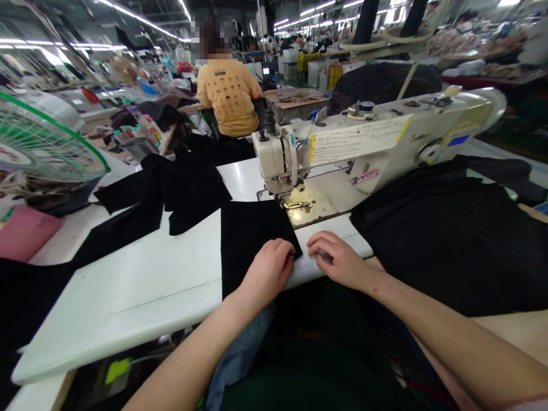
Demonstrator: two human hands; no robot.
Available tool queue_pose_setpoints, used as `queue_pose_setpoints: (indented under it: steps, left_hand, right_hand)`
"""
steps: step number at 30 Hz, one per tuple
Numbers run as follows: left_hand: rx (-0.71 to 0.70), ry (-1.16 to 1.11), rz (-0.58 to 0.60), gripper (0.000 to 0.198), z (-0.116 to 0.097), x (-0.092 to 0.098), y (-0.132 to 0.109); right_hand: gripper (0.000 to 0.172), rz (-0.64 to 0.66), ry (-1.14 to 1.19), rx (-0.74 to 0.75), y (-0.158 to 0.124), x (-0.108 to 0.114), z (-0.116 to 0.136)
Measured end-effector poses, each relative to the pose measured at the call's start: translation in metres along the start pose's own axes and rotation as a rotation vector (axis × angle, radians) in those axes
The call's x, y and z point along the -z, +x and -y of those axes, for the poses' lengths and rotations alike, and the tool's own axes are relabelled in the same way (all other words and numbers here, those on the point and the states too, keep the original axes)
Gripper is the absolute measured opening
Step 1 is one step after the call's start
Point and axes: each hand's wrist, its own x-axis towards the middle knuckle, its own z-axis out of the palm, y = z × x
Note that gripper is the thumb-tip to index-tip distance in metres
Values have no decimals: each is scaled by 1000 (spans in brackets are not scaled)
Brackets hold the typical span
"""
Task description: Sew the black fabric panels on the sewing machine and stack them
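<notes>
A black fabric panel (pixel 250 237) lies on the white sewing table, its far edge close to the needle area of the sewing machine (pixel 368 140). My left hand (pixel 274 260) rests on the panel's right side near the table's front edge, fingers curled in and closed on the fabric. Just to the right, apart from the panel, my right hand (pixel 336 257) hovers at the table edge. Its fingers are curled round a small dark object (pixel 327 257), mostly hidden in the palm. Beneath the machine head, a lit metal plate (pixel 299 206) shows the presser foot area.
More black fabric pieces (pixel 192 185) spread over the left of the table (pixel 171 274). A large black fabric pile (pixel 462 240) covers the right side. A green-rimmed fan (pixel 47 140) stands at left, above a pink bundle (pixel 28 231). A person in a yellow shirt (pixel 229 94) sits ahead.
</notes>
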Motion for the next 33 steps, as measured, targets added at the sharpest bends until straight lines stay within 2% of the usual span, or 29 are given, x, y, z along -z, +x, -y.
queue_pose_setpoints:
  steps: [7,13,18,23,30,33]
  left_hand:
    - [166,-84,-134,15,-1,-11,0]
    - [198,-129,-116,13,-2,-10,1]
    - [241,-215,-113,13,0,-9,2]
    - [278,-243,-119,14,0,-7,1]
    - [260,-269,-124,16,2,-8,0]
    - [243,-262,-127,16,2,-8,0]
  right_hand:
    - [29,89,-99,90,-1,-2,6]
    - [27,167,-260,159,-1,-1,7]
    - [28,62,-217,81,-1,-1,8]
    - [25,154,-239,73,5,-4,12]
    - [25,79,-43,-86,9,-4,9]
    - [13,154,-68,-152,14,-2,14]
